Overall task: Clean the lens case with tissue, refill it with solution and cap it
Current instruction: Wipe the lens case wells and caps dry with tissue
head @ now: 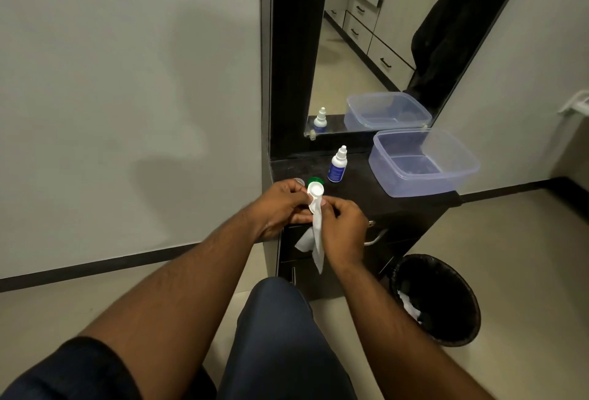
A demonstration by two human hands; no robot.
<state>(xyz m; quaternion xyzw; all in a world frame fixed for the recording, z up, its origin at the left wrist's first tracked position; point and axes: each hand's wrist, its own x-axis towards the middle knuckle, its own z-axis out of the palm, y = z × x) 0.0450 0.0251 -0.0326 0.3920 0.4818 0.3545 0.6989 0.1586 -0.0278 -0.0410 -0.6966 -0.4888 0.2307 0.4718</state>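
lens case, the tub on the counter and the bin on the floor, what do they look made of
Lens case: looks like matte white moulded plastic, opaque with a smooth round well.
Tub: translucent bluish plastic; the counter shows through its glossy walls.
Bin: probably black plastic, though a dark liner seems to cover the rim, so the shell itself is hard to judge.

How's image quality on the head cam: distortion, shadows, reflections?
Head view: wide-angle bowing bends the mirror frame and the floor edge; soft, even light casts faint shadows on the left wall; the mirror duplicates the solution bottle and plastic tub; the lens case looks slightly overexposed, so its detail is lost.
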